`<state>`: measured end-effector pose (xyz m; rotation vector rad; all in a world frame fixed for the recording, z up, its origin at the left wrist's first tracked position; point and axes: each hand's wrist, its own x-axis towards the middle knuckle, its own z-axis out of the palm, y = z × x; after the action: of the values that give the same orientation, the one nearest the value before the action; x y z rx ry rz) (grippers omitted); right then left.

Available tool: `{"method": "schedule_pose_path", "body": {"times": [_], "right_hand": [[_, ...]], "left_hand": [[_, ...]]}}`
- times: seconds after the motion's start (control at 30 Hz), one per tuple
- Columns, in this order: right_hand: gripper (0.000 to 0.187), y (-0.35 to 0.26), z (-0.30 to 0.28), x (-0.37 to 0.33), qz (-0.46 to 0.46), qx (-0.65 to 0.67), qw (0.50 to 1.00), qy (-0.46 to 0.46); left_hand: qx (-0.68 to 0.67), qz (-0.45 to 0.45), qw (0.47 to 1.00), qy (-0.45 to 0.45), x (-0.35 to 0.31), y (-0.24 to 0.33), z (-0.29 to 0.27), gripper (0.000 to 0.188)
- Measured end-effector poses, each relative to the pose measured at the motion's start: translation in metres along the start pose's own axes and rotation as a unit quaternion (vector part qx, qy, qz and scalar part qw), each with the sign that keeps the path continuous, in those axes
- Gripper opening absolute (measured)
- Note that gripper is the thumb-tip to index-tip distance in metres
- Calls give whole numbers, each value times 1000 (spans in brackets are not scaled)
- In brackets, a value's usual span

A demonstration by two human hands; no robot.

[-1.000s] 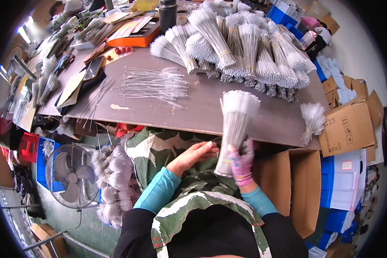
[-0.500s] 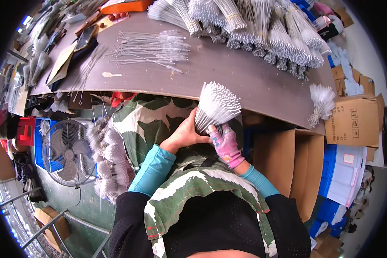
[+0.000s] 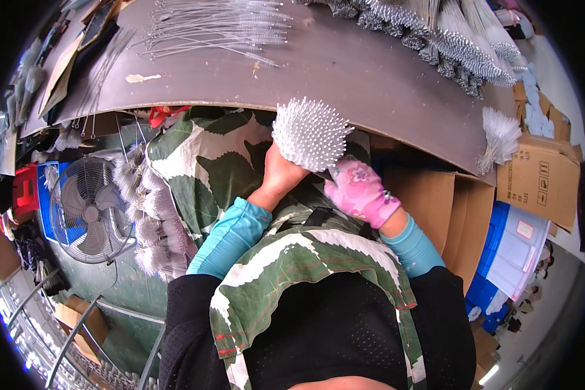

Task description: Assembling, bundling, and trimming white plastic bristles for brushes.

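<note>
A thick bundle of thin white-tipped sticks (image 3: 311, 132) stands upright over my lap, its tips fanned out toward the camera. My left hand (image 3: 280, 173), bare, grips the bundle from the left below the tips. My right hand (image 3: 359, 190), in a pink glove, holds it from the right. Both hands sit just in front of the brown table edge (image 3: 396, 123), above a green and white leaf-print cloth (image 3: 205, 159) on my lap.
Loose thin sticks (image 3: 218, 29) lie spread on the table. Several finished bundles (image 3: 458, 45) are stacked at the back right, and one small bundle (image 3: 500, 133) sits at the right edge. A floor fan (image 3: 88, 208) stands at left, cardboard boxes (image 3: 539, 175) at right.
The bundle has come off the table toward my lap and tipped so its tips face up. My left hand, apart from it a second ago, now grips it.
</note>
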<state>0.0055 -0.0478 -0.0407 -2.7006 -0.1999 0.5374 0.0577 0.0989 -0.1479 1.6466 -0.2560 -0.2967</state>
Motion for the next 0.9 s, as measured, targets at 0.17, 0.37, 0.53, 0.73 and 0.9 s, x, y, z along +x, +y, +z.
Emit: {"method": "schedule_pose_path", "body": {"times": [0.17,0.37,0.53,0.73,0.9], "right_hand": [[37,20,-39,-6,46,185,977,-99],[34,23,-60,-15,116,390,907,-110],[54,27,-45,-24,133,533,818,-169],[60,2,-32,-19,119,554,800,-195],[42,-9,-28,-16,70,622,774,-92]], "left_hand": [[7,-32,999,-9,-2,2,0,56],[16,61,998,-5,-4,0,4,51],[-79,-30,996,9,-7,17,4,60],[-63,-56,996,11,-11,25,-3,61],[-34,-102,994,19,-11,31,-2,62]]}}
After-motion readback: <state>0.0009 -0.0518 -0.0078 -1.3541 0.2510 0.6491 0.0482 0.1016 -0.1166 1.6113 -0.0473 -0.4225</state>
